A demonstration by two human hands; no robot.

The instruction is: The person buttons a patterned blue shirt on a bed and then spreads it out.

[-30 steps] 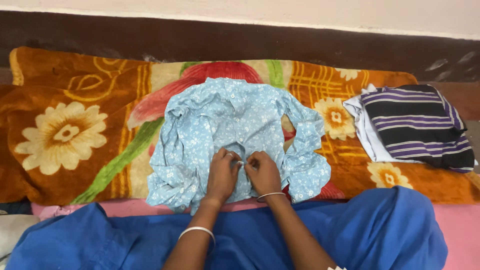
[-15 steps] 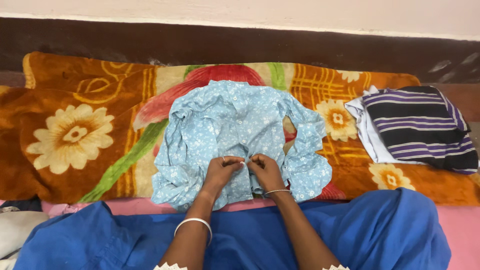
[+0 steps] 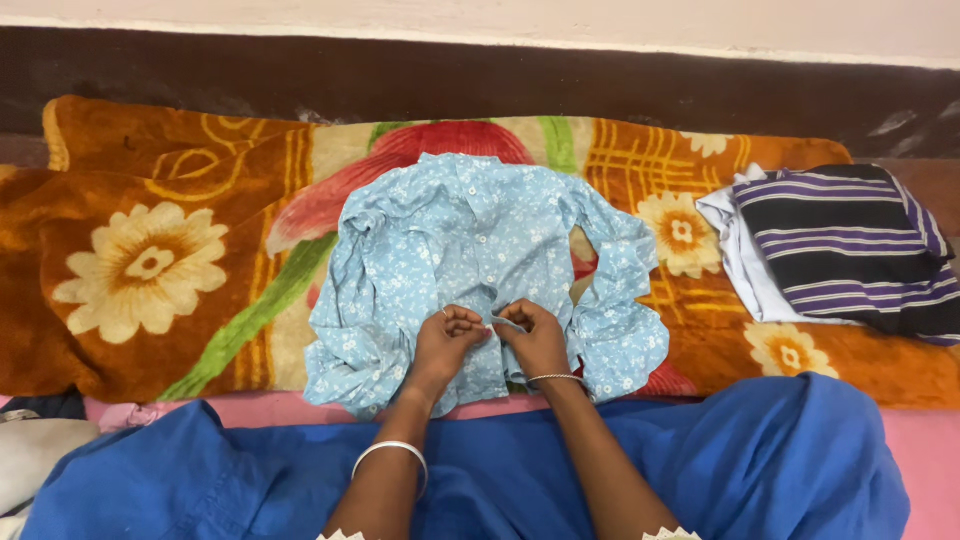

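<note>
A light blue shirt [image 3: 455, 240] with small white flowers lies spread, collar away from me, on an orange flowered blanket [image 3: 140, 270]. My left hand [image 3: 447, 340] and my right hand [image 3: 535, 337] meet over the shirt's front opening near its lower hem. Each pinches a fold of the blue cloth between thumb and fingers, fingertips almost touching. Both wrists wear thin metal bangles. The sleeves lie bunched at either side.
A folded pile with a black and purple striped garment [image 3: 845, 250] on white cloth rests on the blanket at the right. My blue-clad legs [image 3: 760, 470] fill the foreground over a pink sheet [image 3: 925, 450]. A dark brown wall band [image 3: 500, 85] runs behind. White cloth [image 3: 30, 460] sits at bottom left.
Both hands have stayed at the shirt's front, shifting slightly and tightening their pinch on the cloth. The view has moved a little.
</note>
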